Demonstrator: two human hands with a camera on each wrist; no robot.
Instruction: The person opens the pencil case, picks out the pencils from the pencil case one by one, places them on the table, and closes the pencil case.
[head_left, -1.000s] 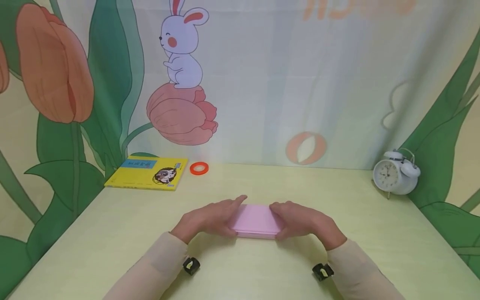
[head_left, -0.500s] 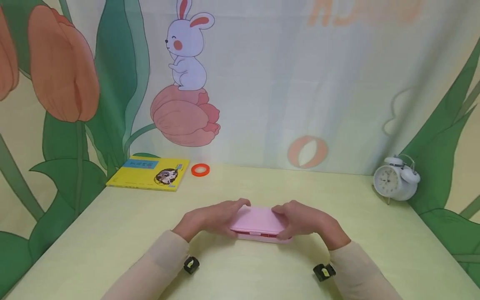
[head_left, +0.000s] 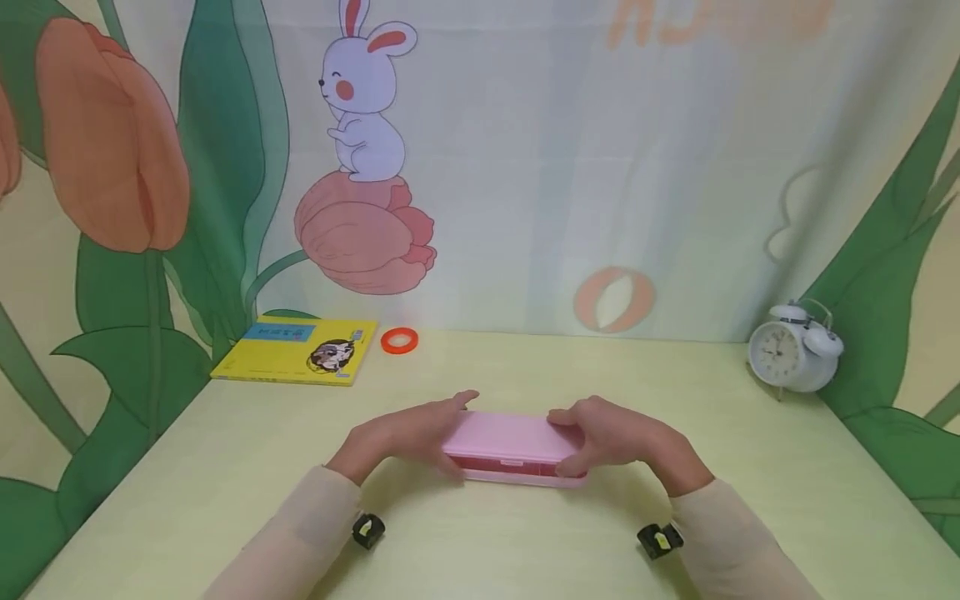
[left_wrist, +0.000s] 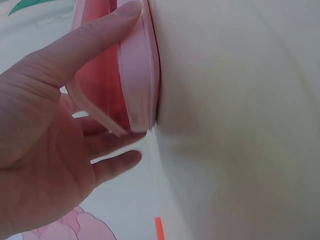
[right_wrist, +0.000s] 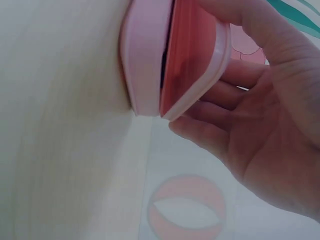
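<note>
A pink hinged plastic pencil case (head_left: 504, 435) lies on the table between both hands, its lid raised at the front. The gap shows a red inside, and a small clasp tab sits mid-edge on the lid. My left hand (head_left: 416, 432) is at the left end; in the left wrist view its thumb (left_wrist: 95, 40) crosses the gap to the base (left_wrist: 137, 85), with fingers behind. My right hand (head_left: 618, 435) holds the right end. In the right wrist view its fingers (right_wrist: 215, 105) lie behind the lid (right_wrist: 200, 90) and its thumb reaches the lid's front side, tip out of frame.
A yellow book (head_left: 288, 350) lies at the back left, with an orange ring (head_left: 399, 340) like a tape roll beside it. A white twin-bell alarm clock (head_left: 795, 350) stands at the back right. A printed curtain (head_left: 510, 167) hangs behind the table.
The lid has risen from nearly flush, and the gap at the front has widened to show the red inside. My left hand has shifted slightly left along the case.
</note>
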